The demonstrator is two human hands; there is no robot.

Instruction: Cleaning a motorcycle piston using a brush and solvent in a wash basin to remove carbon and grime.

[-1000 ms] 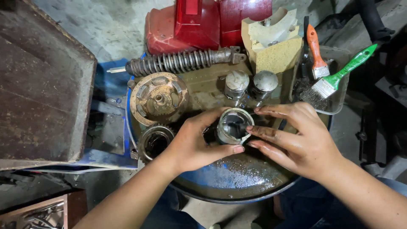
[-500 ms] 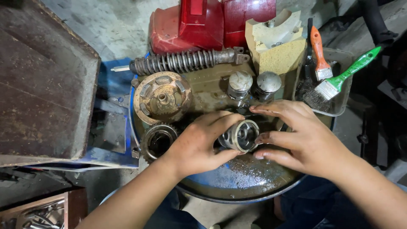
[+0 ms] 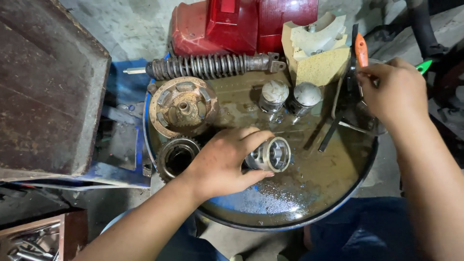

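You are holding the round metal part (image 3: 270,154) in your left hand (image 3: 222,162), fingers curled around it, in the middle of the frame. Your right hand (image 3: 394,92) is pinching the orange-handled brush (image 3: 361,50), upper right. Cleaning looks not yet started.

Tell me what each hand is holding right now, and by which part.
The left hand grips a round metal cylinder part by its side wall, open end facing right. The right hand closes on the orange-handled brush at its handle.
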